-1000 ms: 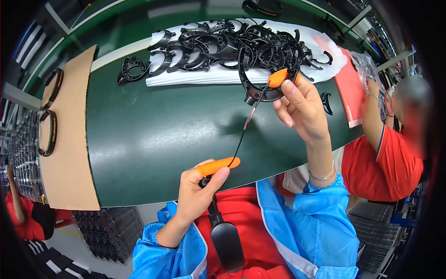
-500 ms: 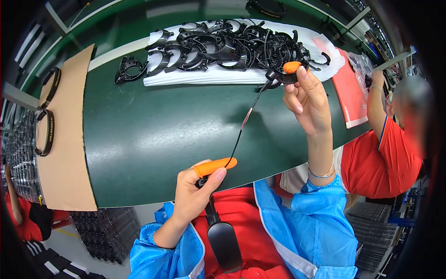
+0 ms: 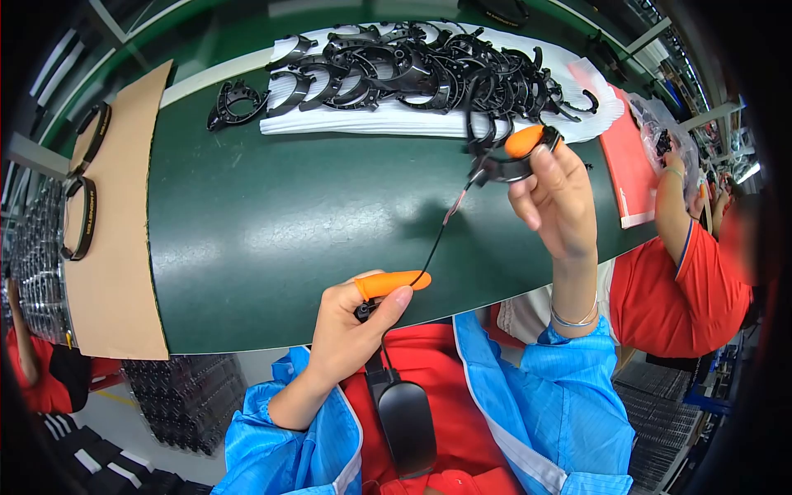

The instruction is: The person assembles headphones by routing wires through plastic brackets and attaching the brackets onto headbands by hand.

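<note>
My right hand [image 3: 561,194], wearing an orange finger cot, pinches a black curved plastic bracket [image 3: 505,169] above the green table. A thin black cable [image 3: 435,247] runs down from the bracket to my left hand [image 3: 351,326], with a short reddish stretch near its upper end. Between my left thumb and orange-cotted forefinger the cable is pinched. That hand also encloses part of a black headphone piece, whose smooth oval end [image 3: 407,425] hangs below against the red shirt. Behind my right hand lies a pile of similar black curved parts [image 3: 421,74].
White foam sheeting [image 3: 330,125] lies under the pile, with one bracket [image 3: 238,106] to its left. Cardboard [image 3: 120,247] at left carries black headbands [image 3: 80,216]. A red sheet [image 3: 631,186] and a co-worker's arm [image 3: 672,198] are at right.
My right hand has drawn the bracket slightly down and turned it, so its curve shows more. My left hand has shifted slightly right, still pinching the cable.
</note>
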Demonstrator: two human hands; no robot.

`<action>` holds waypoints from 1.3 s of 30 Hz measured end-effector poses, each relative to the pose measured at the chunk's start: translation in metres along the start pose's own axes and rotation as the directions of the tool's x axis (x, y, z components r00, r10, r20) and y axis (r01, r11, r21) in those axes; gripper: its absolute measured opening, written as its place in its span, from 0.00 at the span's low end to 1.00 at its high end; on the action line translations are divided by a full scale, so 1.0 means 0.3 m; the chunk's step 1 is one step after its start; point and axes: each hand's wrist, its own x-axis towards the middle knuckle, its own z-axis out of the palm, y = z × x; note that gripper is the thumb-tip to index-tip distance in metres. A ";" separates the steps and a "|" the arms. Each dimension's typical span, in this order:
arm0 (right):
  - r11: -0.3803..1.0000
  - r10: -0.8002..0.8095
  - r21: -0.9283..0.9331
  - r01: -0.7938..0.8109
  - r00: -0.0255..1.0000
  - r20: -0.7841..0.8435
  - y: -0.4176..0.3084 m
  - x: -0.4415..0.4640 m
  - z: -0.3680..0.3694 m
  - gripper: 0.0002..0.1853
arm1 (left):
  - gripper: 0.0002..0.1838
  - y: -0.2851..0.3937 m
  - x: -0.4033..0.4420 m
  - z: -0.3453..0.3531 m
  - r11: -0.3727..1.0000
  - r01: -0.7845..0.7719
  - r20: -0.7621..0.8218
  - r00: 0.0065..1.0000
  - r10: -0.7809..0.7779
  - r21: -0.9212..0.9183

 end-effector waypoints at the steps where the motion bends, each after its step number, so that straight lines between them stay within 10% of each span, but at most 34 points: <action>1: 0.986 0.003 -0.164 -0.004 1.000 -0.009 0.001 -0.005 0.007 0.14 | 0.09 0.000 -0.001 0.000 1.000 0.014 0.012 1.000 -0.014 0.009; 6: 0.918 0.347 -0.273 -0.287 0.916 0.203 0.017 -0.029 0.056 0.09 | 0.09 -0.025 -0.002 0.005 0.998 -0.041 -0.020 0.999 0.040 -0.042; 17: 0.912 0.221 -0.391 -0.127 0.953 0.207 0.066 -0.116 0.138 0.07 | 0.13 -0.058 -0.047 -0.013 0.997 0.061 0.092 0.994 -0.065 0.043; 21: 0.744 -0.090 -0.627 0.230 0.965 0.247 0.090 -0.117 0.160 0.09 | 0.12 -0.061 -0.030 -0.009 0.974 -0.110 0.046 0.994 0.103 0.199; 31: 0.900 0.070 -0.433 0.047 0.966 0.249 0.092 -0.115 0.127 0.08 | 0.12 -0.066 -0.026 0.051 0.864 -0.367 -0.098 0.901 0.423 0.345; 39: 0.909 0.079 -0.411 0.074 0.936 0.343 0.098 -0.134 0.139 0.11 | 0.19 -0.011 -0.081 0.026 0.937 -0.262 0.013 0.964 0.266 0.231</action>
